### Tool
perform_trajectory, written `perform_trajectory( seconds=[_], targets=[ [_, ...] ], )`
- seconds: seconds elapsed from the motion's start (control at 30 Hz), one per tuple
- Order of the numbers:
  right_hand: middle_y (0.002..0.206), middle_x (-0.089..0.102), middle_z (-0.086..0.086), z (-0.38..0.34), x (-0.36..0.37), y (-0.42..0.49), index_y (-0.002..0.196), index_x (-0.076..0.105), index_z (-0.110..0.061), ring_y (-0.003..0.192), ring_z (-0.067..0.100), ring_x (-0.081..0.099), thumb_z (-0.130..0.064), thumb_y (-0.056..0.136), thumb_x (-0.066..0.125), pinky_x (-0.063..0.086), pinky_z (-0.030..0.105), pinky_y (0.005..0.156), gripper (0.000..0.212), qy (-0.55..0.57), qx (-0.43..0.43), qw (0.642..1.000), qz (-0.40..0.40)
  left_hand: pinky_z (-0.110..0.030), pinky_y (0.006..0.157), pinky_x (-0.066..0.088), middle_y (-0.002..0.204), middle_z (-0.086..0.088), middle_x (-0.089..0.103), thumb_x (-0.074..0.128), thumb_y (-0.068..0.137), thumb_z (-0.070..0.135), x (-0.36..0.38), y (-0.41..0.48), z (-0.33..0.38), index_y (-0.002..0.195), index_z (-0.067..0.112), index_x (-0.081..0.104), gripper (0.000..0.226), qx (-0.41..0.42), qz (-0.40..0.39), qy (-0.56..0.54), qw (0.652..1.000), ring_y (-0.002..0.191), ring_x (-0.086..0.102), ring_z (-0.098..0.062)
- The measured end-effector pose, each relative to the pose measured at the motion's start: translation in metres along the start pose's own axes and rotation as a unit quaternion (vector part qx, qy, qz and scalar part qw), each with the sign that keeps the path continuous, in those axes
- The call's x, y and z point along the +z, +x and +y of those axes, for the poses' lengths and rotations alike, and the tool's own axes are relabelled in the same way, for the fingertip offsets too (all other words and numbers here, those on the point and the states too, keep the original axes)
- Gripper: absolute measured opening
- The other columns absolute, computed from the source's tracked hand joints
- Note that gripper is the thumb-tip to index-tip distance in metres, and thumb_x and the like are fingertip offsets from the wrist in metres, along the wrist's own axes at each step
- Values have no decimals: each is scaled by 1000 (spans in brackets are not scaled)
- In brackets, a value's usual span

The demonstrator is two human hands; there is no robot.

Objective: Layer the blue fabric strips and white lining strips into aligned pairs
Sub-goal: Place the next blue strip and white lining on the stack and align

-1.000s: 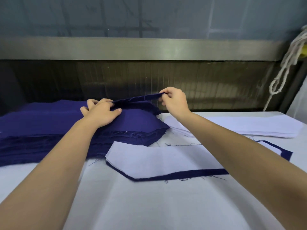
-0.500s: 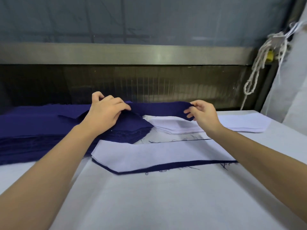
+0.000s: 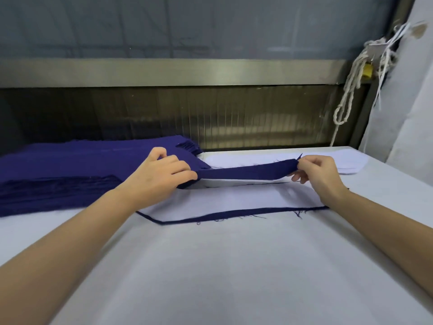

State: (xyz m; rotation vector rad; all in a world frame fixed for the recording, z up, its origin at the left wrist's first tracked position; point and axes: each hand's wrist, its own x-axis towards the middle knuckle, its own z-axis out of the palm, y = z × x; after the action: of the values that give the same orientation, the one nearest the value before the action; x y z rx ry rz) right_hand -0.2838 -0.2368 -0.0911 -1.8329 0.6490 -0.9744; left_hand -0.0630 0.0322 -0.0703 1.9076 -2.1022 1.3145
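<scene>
Noted: 1 blue strip (image 3: 248, 172) pinched taut between curled left hand (image 3: 164, 172) and right hand (image 3: 318, 174), above 1 layered pair (image 3: 234, 198) on table (image 3: 234, 266). Blue stack (image 3: 70, 165) left, white lining stack (image 3: 351, 161) right.

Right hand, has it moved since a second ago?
Yes. The right hand, pinching the blue strip, has gone right, away from the blue stack and across the white lining stack.

Blue stack (image 3: 58, 174) cut off by left edge; white lining stack (image 3: 346, 163) partly hidden behind blue strip (image 3: 246, 172) and right hand (image 3: 321, 177); left hand (image 3: 161, 174) covers strip's near end; layered pair (image 3: 234, 200) loses its right end under right forearm; rope (image 3: 351, 76) blurred.
</scene>
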Motion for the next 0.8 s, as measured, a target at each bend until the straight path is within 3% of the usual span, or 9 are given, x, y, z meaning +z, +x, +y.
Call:
perform_trajectory(
  seconds=[0.1, 0.2, 0.37, 0.47, 0.53, 0.63, 0.7, 0.8],
  targets=[
    [48, 61, 9, 1, -5, -2, 58, 56, 3, 40, 10, 55, -6, 87, 47, 41, 27, 50, 32, 1, 16, 1000, 24, -33, 76, 27, 80, 0, 66, 54, 67, -17, 2, -5, 8, 109, 14, 67, 54, 21, 27, 16, 999, 63, 61, -23],
    [43, 59, 9, 3, -8, -2, 59, 52, 1, 36, 11, 53, -21, 89, 49, 41, 21, 44, 37, -4, 46, 998, 47, -33, 78, 28, 84, 2, 65, 42, 78, -10, 2, -16, 13, 124, 19, 51, 56, 38, 19, 40, 998, 68, 61, -21],
    [49, 64, 10, 8, -15, 1, 61, 59, 2, 36, 8, 53, -14, 84, 56, 37, 14, 37, 28, -68, 70, 995, 36, -35, 77, 27, 86, -4, 68, 54, 66, -8, -3, -27, 7, 109, 12, 70, 50, -38, 15, 71, 997, 72, 64, -24],
    [55, 62, 6, 10, -19, 2, 70, 61, -11, 34, 11, 51, -6, 80, 61, 34, 13, 33, 11, -96, 99, 990, 6, -38, 77, 26, 89, -8, 69, 66, 61, -4, -5, -31, 2, 101, 8, 71, 42, -80, -10, 79, 994, 75, 66, -27],
    [53, 55, 6, 10, -21, 2, 76, 59, -17, 32, 12, 44, -1, 79, 61, 33, 14, 34, 17, -104, 104, 989, -7, -39, 77, 26, 89, -9, 69, 70, 59, 0, -5, -32, 2, 97, 8, 72, 39, -94, -26, 78, 992, 76, 66, -28],
    [52, 51, 5, 10, -22, 1, 78, 61, -18, 32, 12, 39, 0, 79, 58, 29, 14, 33, 18, -109, 99, 989, -15, -39, 78, 26, 86, -7, 69, 56, 71, 10, -3, -34, 3, 93, 8, 73, 28, -82, -29, 82, 993, 75, 66, -27],
    [50, 51, 1, 9, -21, 1, 76, 63, -16, 29, 9, 38, -6, 82, 59, 28, 14, 32, 12, -107, 100, 989, -11, -39, 77, 27, 85, -7, 69, 38, 78, 16, -4, -35, 3, 91, 9, 74, 39, -74, -32, 86, 993, 75, 66, -27],
    [36, 50, -7, 10, -21, 0, 68, 63, -14, 26, 5, 37, -17, 85, 65, 27, 14, 31, 17, -113, 102, 988, -27, -39, 77, 26, 85, -7, 70, 33, 83, 15, -6, -34, 5, 89, 9, 75, 42, -74, -29, 93, 992, 75, 66, -26]
  ],
)
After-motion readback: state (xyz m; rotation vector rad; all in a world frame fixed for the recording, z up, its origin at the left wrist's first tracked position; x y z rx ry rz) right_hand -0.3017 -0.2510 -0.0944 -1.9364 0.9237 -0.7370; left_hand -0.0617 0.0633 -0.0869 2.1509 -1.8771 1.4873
